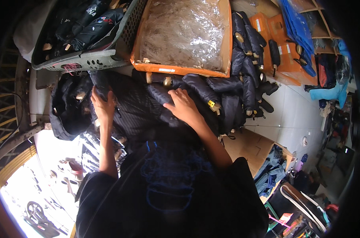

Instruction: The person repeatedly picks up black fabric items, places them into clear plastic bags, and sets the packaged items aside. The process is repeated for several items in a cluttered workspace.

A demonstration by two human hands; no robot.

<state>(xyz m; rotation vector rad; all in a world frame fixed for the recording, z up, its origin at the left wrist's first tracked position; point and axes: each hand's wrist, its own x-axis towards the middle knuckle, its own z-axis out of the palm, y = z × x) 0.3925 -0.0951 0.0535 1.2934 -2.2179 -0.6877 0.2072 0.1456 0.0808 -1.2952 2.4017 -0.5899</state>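
My left hand (pixel 103 106) has its thumb and fingers around the lower end of a dark rolled bundle (pixel 99 80), which looks like a folded umbrella. Partly curled, my right hand (pixel 184 106) grips the near end of a navy folded umbrella (pixel 158 93) in a quilted-looking sleeve. Dark pinstriped cloth (pixel 130 103) spreads between both hands. Beside the right hand lies another navy folded umbrella (pixel 200 88) with a tan end; a yellow tag (pixel 211 103) shows close by. What lies beneath my right palm is hidden.
Ahead stands an orange-edged carton (pixel 180 71) lined with clear plastic. A grey crate (pixel 84 62) of dark umbrellas is at the far left. More navy umbrellas (pixel 249 85) pile up on the right, near orange boxes (pixel 283 67). An open carton (pixel 249 146) of dark cloth sits lower right.
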